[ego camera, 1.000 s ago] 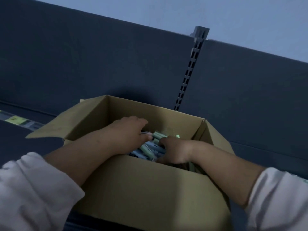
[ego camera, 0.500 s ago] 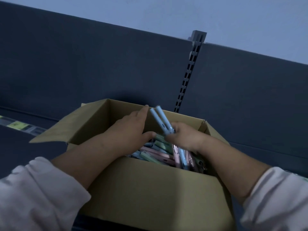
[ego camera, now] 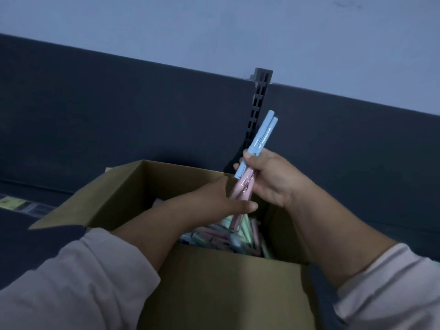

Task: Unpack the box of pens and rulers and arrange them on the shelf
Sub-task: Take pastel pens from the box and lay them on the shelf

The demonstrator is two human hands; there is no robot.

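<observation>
1. Bundle of pens [ego camera: 245, 184]: a small handful. 2 pale-blue barrels on top, blunt ends pointing up-right; pink ones below, glossy.
2. Position: bundle is tilted, mostly above the rim at the far right of the box [ego camera: 226, 287]. Blue ends sit in front of the slotted upright [ego camera: 258, 101] of the shelf back panel [ego camera: 119, 103]. Lower tips hang inside the opening, over the loose pens [ego camera: 214, 234]; can't tell if they touch.
3. Loose pens: pastel pink, green and blue, heaped in the bottom right of the box.
4. Box: plain brown cardboard, flaps open, left flap splayed out.
5. Right hand [ego camera: 269, 179]: fingers curled round the bundle at the blue/pink join, thumb on the near side, gripping.
6. Left hand [ego camera: 214, 201]: fingers straight and together, thumb out across the front of the pink barrels, touching but not wrapped round.
7. Vs 0.5 s ago: bundle was down at rim level w/ blue ends leaning up-left; it's now raised and swung to lean up-right. Left thumb was beside the bundle and now lies across it.
8. Vs 1 s ago: both hands were down among the loose pens.
</observation>
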